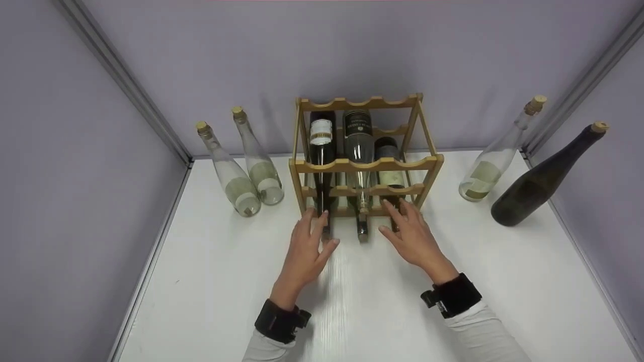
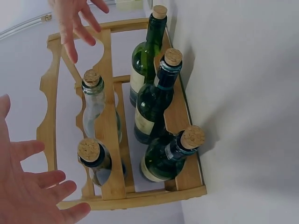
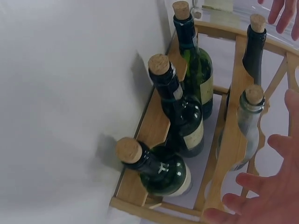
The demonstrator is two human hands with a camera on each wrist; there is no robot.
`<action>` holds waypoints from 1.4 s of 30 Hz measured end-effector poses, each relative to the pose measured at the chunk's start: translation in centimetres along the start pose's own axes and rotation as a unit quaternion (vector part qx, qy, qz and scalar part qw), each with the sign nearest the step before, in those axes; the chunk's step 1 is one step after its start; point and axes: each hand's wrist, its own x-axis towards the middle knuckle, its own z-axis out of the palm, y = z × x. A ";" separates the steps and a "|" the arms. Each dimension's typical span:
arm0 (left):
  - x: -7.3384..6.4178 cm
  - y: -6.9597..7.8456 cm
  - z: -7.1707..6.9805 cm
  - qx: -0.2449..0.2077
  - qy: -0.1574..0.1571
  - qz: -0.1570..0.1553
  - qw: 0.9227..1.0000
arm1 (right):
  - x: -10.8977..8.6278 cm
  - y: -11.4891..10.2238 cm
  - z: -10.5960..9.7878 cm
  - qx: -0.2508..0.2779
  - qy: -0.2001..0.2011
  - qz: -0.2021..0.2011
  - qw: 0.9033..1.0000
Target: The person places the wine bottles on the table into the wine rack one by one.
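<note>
A wooden wine rack (image 1: 347, 164) stands against the back wall. Across its upper tier lie a dark bottle (image 1: 322, 131) with a white label and a clear bottle (image 1: 360, 147), corks toward me. Three green bottles lie in the lower tier, such as the bottle (image 2: 154, 109) in the middle. My left hand (image 1: 303, 254) hovers before the rack's left side, fingers spread, near the dark bottle's neck. Before the right side, my right hand (image 1: 415, 241) also has its fingers spread and grips nothing. Whether either hand touches a bottle cannot be made out.
Two clear corked bottles, a left one (image 1: 236, 188) and its neighbour (image 1: 262, 173), stand left of the rack. To the right stand another clear bottle (image 1: 485, 176) and a dark bottle (image 1: 528, 193). Walls enclose the white table (image 1: 211, 301) at the back and sides.
</note>
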 end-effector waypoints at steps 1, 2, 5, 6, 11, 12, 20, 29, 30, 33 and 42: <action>0.0 0.1 0.0 -0.002 -0.002 0.001 1.000 | -0.1 0.3 -0.1 0.000 0.000 0.001 1.000; 0.0 0.2 0.0 -0.005 -0.004 0.002 1.000 | -0.3 0.5 -0.2 0.002 0.001 0.002 1.000; 0.1 0.7 0.0 -0.011 -0.009 0.006 1.000 | -0.7 1.4 -0.5 0.009 0.008 0.006 1.000; 0.1 0.8 0.0 -0.012 -0.011 0.007 1.000 | -0.8 1.7 -0.5 0.010 0.013 0.006 1.000; 0.2 1.6 0.2 -0.008 -0.023 0.012 1.000 | -1.4 3.5 -0.9 0.026 0.027 0.027 0.999; 0.2 1.7 0.3 -0.007 -0.026 0.013 1.000 | -1.5 3.8 -1.0 0.029 0.029 0.034 0.999; 0.1 2.6 1.3 -0.003 -0.039 0.035 0.999 | -2.2 6.8 -2.4 0.043 0.056 0.077 0.994; -0.8 3.9 3.2 -0.008 -0.083 0.030 0.996 | -2.6 9.6 -3.5 0.058 0.093 0.081 0.991; -0.9 4.0 3.4 -0.010 -0.088 0.027 0.996 | -2.6 9.9 -3.6 0.062 0.096 0.086 0.990; -1.1 4.3 4.1 -0.017 -0.099 0.033 0.994 | -2.7 10.8 -4.0 0.077 0.104 0.103 0.986; -1.4 5.2 5.8 -0.060 -0.143 0.031 0.987 | -3.3 13.1 -5.8 0.139 0.156 0.170 0.963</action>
